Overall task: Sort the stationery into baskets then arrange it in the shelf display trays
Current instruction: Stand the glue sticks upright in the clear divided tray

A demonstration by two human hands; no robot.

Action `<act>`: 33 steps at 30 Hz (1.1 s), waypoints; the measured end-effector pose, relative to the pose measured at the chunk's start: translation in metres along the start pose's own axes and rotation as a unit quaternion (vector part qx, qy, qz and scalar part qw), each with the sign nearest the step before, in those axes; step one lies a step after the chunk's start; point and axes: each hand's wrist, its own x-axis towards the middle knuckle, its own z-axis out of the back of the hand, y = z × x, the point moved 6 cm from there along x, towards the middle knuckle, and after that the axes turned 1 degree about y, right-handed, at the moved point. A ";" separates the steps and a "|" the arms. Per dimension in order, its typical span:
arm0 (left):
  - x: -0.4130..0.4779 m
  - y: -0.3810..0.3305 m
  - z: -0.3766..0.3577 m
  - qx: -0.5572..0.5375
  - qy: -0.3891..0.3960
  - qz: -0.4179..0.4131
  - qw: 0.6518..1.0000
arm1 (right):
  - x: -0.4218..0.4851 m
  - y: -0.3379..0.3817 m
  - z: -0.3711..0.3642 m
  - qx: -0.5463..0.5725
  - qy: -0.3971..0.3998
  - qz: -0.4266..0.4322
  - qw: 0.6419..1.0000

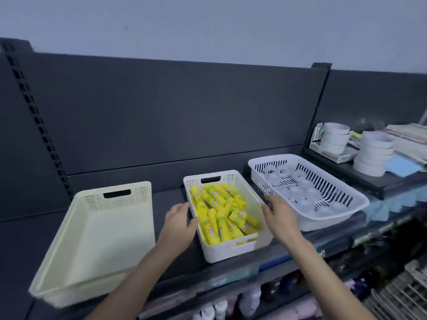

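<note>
Shelf: dark metal shelf (167, 197) with a dark back panel (161, 112); three containers stand in a row on it.
Middle basket: white basket (231, 252) at the centre of the shelf, near the front edge, turned slightly askew.
Contents: yellow glue sticks (219, 211) lie heaped inside, filling most of the floor.
Left hand: left hand (179, 221) is at the basket's left wall; the thumb is hooked over the rim and the fingers lie on the outside, so it holds that side.
Right hand: right hand (277, 218) is at the right wall; the fingers look fairly straight along the outside, the thumb is at the rim, and nothing is clamped.
Left neighbour: cream basket (92, 202), with nothing in it, stands apart from the left hand; its near end overhangs the shelf front.
Right neighbour: white slotted tray (328, 218) holding clear tape rolls (298, 192) stands just beside the right hand, leaving a narrow gap for the fingers.
Far right: stacks of white tape (374, 153) and a blue pad (402, 166) are on the next shelf section.
Below: bottles (221, 308) on a lower shelf, blurred; white wire racks (404, 294) at the lower right.
</note>
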 end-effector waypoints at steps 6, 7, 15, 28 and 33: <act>0.017 -0.022 -0.030 -0.041 -0.055 0.106 0.992 | 0.055 -0.044 -0.003 -0.024 0.101 0.033 0.994; 0.019 -0.021 -0.033 -0.037 -0.059 0.121 0.990 | 0.060 -0.044 -0.007 -0.020 0.120 0.036 0.992; 0.035 0.007 -0.034 -0.034 -0.139 0.190 0.971 | 0.087 -0.044 -0.050 0.055 0.184 0.024 0.981; -0.032 -0.070 0.036 -0.022 -0.328 0.101 0.939 | 0.073 0.020 0.038 0.174 0.080 0.167 0.967; -0.113 -0.089 0.073 0.001 -0.436 0.116 0.893 | 0.040 0.074 0.075 0.222 0.109 0.256 0.935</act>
